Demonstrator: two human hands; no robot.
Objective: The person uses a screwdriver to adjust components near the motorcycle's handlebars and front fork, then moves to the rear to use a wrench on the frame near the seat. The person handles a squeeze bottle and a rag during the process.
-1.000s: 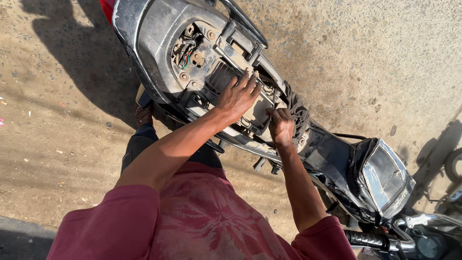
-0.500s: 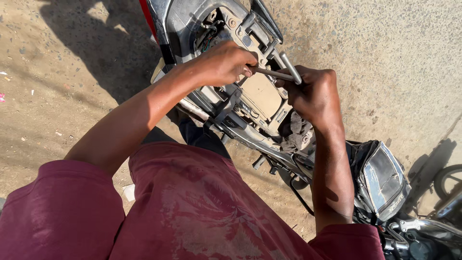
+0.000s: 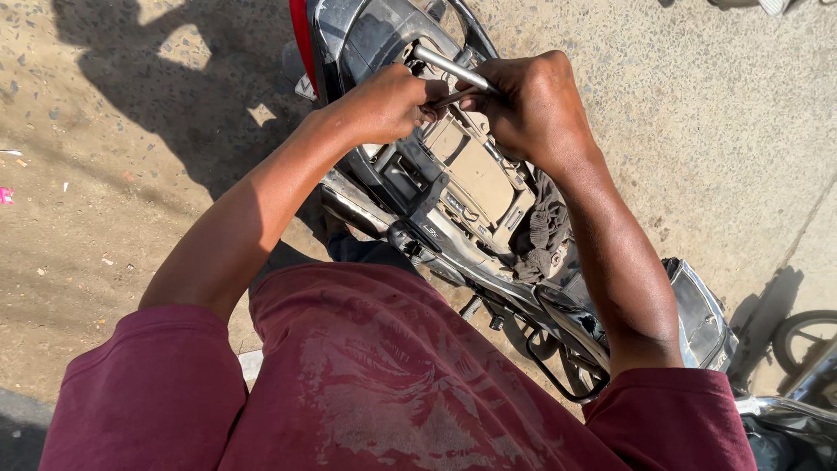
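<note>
A motorcycle (image 3: 453, 201) with its seat removed stands in front of me, its open frame and grey battery box (image 3: 475, 174) exposed. My left hand (image 3: 388, 100) and my right hand (image 3: 532, 109) are both closed around a shiny metal T-handle wrench (image 3: 445, 65) held over the rear part of the frame. The left hand grips one end of the tool's bar, the right hand wraps the other side. The tool's tip is hidden behind my fingers. A dirty dark rag (image 3: 545, 231) lies on the frame beneath my right forearm.
The red tail section (image 3: 302, 44) points away at the top. The fuel tank (image 3: 697, 318) sits at lower right. Another vehicle's wheel (image 3: 806, 336) is at the right edge. Sandy ground (image 3: 105, 218) lies to the left, rough concrete (image 3: 697, 113) to the right.
Both hands rose from the frame's middle and came together on the metal wrench toward the rear. My view shifted closer over the bike.
</note>
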